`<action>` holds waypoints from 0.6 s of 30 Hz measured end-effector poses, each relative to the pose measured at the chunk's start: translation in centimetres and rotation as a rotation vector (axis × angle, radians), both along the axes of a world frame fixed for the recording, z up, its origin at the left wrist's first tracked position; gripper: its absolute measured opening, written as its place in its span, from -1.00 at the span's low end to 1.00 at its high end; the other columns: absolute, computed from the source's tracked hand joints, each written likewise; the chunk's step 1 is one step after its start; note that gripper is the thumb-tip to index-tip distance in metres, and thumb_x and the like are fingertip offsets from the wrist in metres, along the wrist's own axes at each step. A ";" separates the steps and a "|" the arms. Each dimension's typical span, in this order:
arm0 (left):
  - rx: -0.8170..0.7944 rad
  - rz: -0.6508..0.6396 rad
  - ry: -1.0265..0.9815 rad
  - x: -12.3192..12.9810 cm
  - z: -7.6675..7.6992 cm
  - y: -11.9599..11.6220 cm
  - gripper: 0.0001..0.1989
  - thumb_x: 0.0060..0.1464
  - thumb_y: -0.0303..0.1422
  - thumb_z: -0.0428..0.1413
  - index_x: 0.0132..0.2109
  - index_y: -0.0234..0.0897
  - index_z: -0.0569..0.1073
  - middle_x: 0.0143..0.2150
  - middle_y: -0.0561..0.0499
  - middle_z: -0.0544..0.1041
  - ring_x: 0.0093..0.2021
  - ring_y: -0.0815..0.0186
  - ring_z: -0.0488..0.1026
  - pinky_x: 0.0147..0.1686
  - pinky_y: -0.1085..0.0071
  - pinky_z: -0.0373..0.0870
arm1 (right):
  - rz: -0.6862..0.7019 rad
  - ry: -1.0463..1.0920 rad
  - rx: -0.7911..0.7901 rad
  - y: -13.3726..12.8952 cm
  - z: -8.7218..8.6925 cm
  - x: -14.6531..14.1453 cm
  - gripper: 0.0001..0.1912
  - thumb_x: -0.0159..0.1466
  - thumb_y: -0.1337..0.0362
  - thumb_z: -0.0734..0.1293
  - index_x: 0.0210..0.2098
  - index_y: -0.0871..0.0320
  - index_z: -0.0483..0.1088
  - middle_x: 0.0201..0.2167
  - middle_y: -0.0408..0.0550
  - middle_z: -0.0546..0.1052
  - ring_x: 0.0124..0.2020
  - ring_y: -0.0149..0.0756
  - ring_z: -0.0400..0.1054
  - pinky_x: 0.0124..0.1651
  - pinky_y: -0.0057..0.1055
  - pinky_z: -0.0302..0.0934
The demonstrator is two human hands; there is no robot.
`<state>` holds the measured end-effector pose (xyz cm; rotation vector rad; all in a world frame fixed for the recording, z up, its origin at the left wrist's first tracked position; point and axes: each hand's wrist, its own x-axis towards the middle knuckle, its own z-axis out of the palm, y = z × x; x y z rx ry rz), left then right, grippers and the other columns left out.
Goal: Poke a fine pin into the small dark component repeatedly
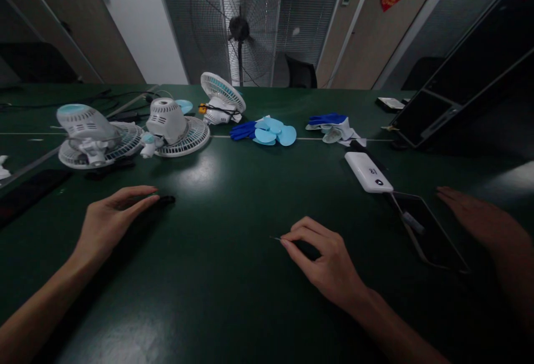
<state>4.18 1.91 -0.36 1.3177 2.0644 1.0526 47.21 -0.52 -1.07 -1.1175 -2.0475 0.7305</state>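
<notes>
On the left side of the dark green table (233, 308), my left hand (109, 216) pinches a small black item (167, 200) between thumb and fingertips. My right hand (323, 255) is right of the middle, its fingers closed on a thin pointed object (275, 237); most of that object is hidden in the grip. Beyond my hands lie light blue fan blades (273, 132) against a blue glove (243, 131). Several small white fans stand or lie at the back left, among them one fan (167, 119) with its grille down.
Another person's hand (479, 214) rests at the right, beside a phone (429, 230) cabled to a white power bank (369, 172). More gloves (334, 124) lie behind it. A dark monitor (471, 63) stands at the right; a large fan (239, 29) is beyond the table.
</notes>
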 end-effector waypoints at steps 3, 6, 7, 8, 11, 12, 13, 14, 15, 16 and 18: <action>-0.051 -0.071 0.037 0.5 -0.2 0.2 -0.37 -0.04 0.11 0.32 0.09 -0.14 0.61 0.13 -0.02 0.63 0.19 0.01 0.51 0.26 0.14 0.36 | 0.001 -0.003 -0.005 0.0 0.0 0.0 -0.88 0.40 0.38 0.37 -0.18 0.09 0.57 -0.23 -0.10 0.53 -0.26 -0.31 0.48 -0.22 -0.37 0.39; -0.093 -0.084 0.069 0.7 0.1 0.2 -0.37 -0.01 0.12 0.31 0.10 -0.16 0.60 0.10 -0.03 0.65 0.15 -0.01 0.52 0.21 0.14 0.38 | 0.005 -0.016 -0.003 0.0 0.0 0.0 -0.88 0.40 0.38 0.36 -0.17 0.09 0.56 -0.23 -0.09 0.54 -0.26 -0.31 0.48 -0.23 -0.37 0.40; -0.097 -0.079 0.068 0.7 0.3 0.2 -0.37 0.00 0.12 0.31 0.10 -0.16 0.60 0.09 -0.03 0.65 0.14 -0.01 0.53 0.19 0.16 0.40 | 0.005 -0.017 -0.005 0.0 0.0 0.0 -0.88 0.40 0.38 0.36 -0.17 0.09 0.56 -0.22 -0.09 0.54 -0.25 -0.30 0.48 -0.24 -0.37 0.40; -0.098 -0.077 0.063 0.8 0.5 0.2 -0.37 0.00 0.12 0.31 0.10 -0.17 0.60 0.09 -0.03 0.65 0.14 -0.01 0.53 0.17 0.18 0.41 | 0.005 -0.016 -0.006 0.1 0.0 0.0 -0.88 0.41 0.38 0.36 -0.18 0.09 0.56 -0.22 -0.08 0.54 -0.25 -0.30 0.48 -0.25 -0.37 0.40; -0.094 -0.072 0.063 1.2 1.0 0.0 -0.36 0.00 0.13 0.30 0.11 -0.18 0.60 0.09 -0.05 0.65 0.13 0.00 0.54 0.10 0.22 0.44 | 0.010 -0.005 -0.005 0.1 0.0 0.0 -0.88 0.41 0.37 0.35 -0.17 0.09 0.56 -0.22 -0.07 0.54 -0.25 -0.30 0.49 -0.25 -0.37 0.42; -0.099 -0.075 0.074 1.3 1.1 0.0 -0.35 -0.01 0.14 0.30 0.10 -0.18 0.60 0.08 -0.06 0.65 0.11 0.00 0.54 0.06 0.24 0.45 | 0.009 -0.005 -0.002 0.1 0.0 0.0 -0.88 0.41 0.37 0.35 -0.17 0.09 0.56 -0.22 -0.07 0.54 -0.26 -0.30 0.49 -0.24 -0.36 0.42; -0.107 -0.079 0.087 1.4 1.1 0.0 -0.34 -0.02 0.14 0.29 0.10 -0.19 0.61 0.08 -0.07 0.65 0.09 0.00 0.55 0.01 0.26 0.47 | 0.010 -0.007 0.003 0.1 0.1 0.0 -0.88 0.41 0.37 0.35 -0.16 0.09 0.56 -0.22 -0.07 0.54 -0.26 -0.30 0.49 -0.23 -0.36 0.43; -0.116 -0.084 0.100 1.4 1.1 0.0 -0.33 -0.02 0.15 0.29 0.10 -0.19 0.61 0.07 -0.07 0.65 0.06 0.01 0.56 -0.04 0.29 0.47 | 0.010 -0.011 0.006 0.1 0.1 0.0 -0.88 0.41 0.37 0.35 -0.16 0.09 0.56 -0.22 -0.07 0.54 -0.26 -0.30 0.49 -0.22 -0.35 0.42; -0.126 -0.087 0.111 1.4 1.0 0.1 -0.33 -0.02 0.16 0.28 0.10 -0.19 0.61 0.05 -0.06 0.66 0.03 0.02 0.57 -0.10 0.32 0.47 | 0.010 -0.014 0.007 0.1 0.1 0.0 -0.88 0.41 0.37 0.35 -0.16 0.09 0.56 -0.22 -0.08 0.54 -0.26 -0.30 0.49 -0.22 -0.35 0.42; -0.136 -0.089 0.120 1.4 0.9 0.1 -0.32 -0.02 0.16 0.28 0.10 -0.19 0.61 0.03 -0.06 0.66 0.00 0.03 0.57 -0.16 0.34 0.47 | 0.008 -0.016 0.008 0.1 0.1 -0.1 -0.88 0.41 0.38 0.36 -0.16 0.09 0.56 -0.22 -0.08 0.54 -0.26 -0.30 0.49 -0.21 -0.35 0.42; -0.152 -0.087 0.132 1.4 0.7 0.2 -0.31 -0.01 0.17 0.26 0.13 -0.19 0.60 0.00 -0.06 0.66 -0.05 0.04 0.58 -0.24 0.37 0.45 | 0.007 -0.016 0.008 0.1 0.1 -0.1 -0.88 0.40 0.38 0.36 -0.17 0.09 0.56 -0.23 -0.08 0.54 -0.26 -0.30 0.49 -0.22 -0.35 0.40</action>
